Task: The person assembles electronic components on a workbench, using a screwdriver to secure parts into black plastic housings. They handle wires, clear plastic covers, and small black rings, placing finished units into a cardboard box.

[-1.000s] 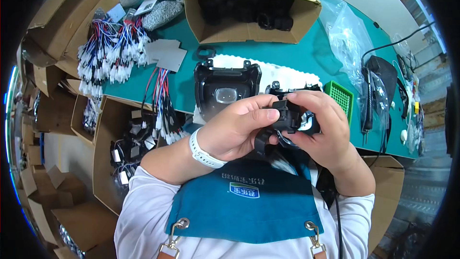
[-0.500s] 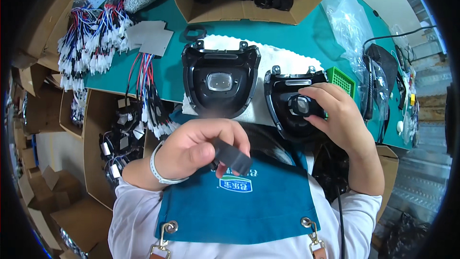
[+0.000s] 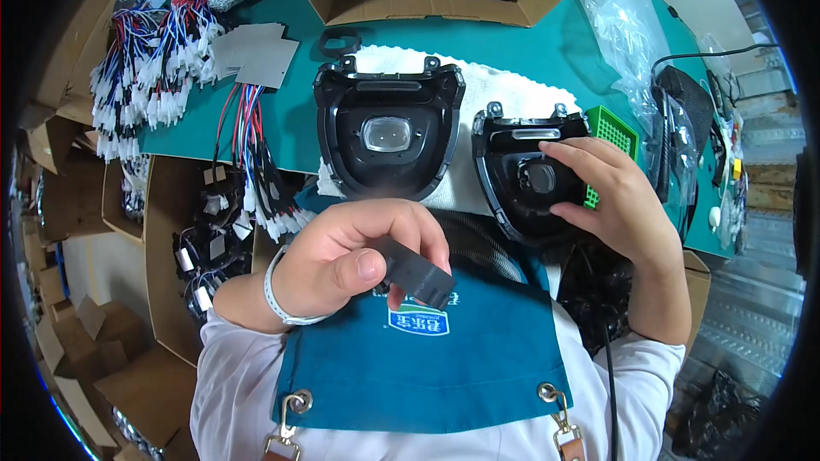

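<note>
My left hand [image 3: 354,256] is closed around a dark rectangular plastic piece [image 3: 416,273], pinched between thumb and fingers above my apron. To the right, my right hand [image 3: 611,188] spreads its thumb and fingers over a black molded housing [image 3: 512,205]. Between those fingertips, a small dark rounded part [image 3: 538,177] sits at the housing's center; its fit is hard to make out. Left of this stands a second black housing [image 3: 342,119] with a clear rectangular lens [image 3: 387,134] in its middle. Both housings lie on a white cloth [image 3: 491,81].
A cardboard box [image 3: 410,8] holding black parts stands at the back. Bundled wires with white connectors [image 3: 158,94] lie at left, near a grey card [image 3: 256,53]. A black frame [image 3: 340,43] rests behind the left housing. A green basket [image 3: 617,132] and clear plastic bag [image 3: 619,26] are at right.
My right hand's fingers have parted from the black part at the right housing's center, which now stays there. The left hand keeps its dark piece, slightly turned. The view has shifted a little.
</note>
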Demonstrator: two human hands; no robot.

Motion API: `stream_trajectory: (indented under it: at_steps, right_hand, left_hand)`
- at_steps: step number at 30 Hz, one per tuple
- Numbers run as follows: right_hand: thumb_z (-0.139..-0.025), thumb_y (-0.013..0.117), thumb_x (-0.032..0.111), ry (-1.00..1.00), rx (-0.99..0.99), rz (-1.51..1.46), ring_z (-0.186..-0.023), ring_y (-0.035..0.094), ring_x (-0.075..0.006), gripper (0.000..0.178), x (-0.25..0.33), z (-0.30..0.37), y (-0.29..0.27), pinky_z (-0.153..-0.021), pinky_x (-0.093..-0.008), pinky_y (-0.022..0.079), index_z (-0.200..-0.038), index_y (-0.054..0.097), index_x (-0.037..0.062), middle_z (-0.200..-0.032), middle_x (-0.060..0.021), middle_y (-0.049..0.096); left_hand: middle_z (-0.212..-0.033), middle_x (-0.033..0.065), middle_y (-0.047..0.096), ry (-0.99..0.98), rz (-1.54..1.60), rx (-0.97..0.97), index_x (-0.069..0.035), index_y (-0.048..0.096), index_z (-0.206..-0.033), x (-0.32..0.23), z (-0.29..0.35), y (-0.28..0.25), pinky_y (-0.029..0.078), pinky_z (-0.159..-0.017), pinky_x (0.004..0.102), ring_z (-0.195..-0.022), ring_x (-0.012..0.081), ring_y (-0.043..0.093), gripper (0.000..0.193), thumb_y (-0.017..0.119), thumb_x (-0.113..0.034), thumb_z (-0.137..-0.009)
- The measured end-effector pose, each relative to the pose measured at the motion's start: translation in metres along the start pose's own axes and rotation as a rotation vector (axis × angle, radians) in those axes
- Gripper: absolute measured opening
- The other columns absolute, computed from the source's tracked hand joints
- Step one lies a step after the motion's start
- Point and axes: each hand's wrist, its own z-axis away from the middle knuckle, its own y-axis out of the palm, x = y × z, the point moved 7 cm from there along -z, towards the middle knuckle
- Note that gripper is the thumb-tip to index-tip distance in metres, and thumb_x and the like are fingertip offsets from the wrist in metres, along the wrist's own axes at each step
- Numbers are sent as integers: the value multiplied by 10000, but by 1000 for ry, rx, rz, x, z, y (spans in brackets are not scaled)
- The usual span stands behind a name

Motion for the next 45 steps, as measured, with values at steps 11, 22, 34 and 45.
stream_trajectory:
  at_steps: [11,22,34,45]
  right_hand:
    - [-613,765,71,-29,11,-58,-1001,568,-322,548,-12,2,2,-861,-382,467,-1135,602,57,-1111,-138,593]
    - [-611,659,69,-832,-343,92,-792,614,-248,217,112,-3,-20,-625,-276,510,-818,640,10,-990,-184,608]
    - [-592,696,-5,-346,-448,52,-788,614,-265,225,63,-16,-42,-697,-341,504,-812,649,-1,-1056,-162,623]
    - [-635,736,25,-373,-316,-121,-879,614,-295,195,67,-68,6,-756,-366,501,-791,619,37,-1008,-114,633]
  left_hand:
    - [-884,204,585,63,-58,-88,-3,521,-731,-5,-5,1,475,-476,221,-600,180,590,597,486,-582,-872]
    - [-909,72,605,-227,4,-24,42,567,-1062,6,-12,14,501,-582,223,-756,111,592,567,486,-499,-913]
    - [-866,101,591,257,-1390,-179,-25,593,-890,-105,-122,-63,465,-660,289,-756,172,575,419,521,-438,-892]
    - [-1163,110,563,408,-1946,-243,-65,544,-1135,-92,-73,-55,432,-931,387,-1107,293,523,392,631,-184,-772]
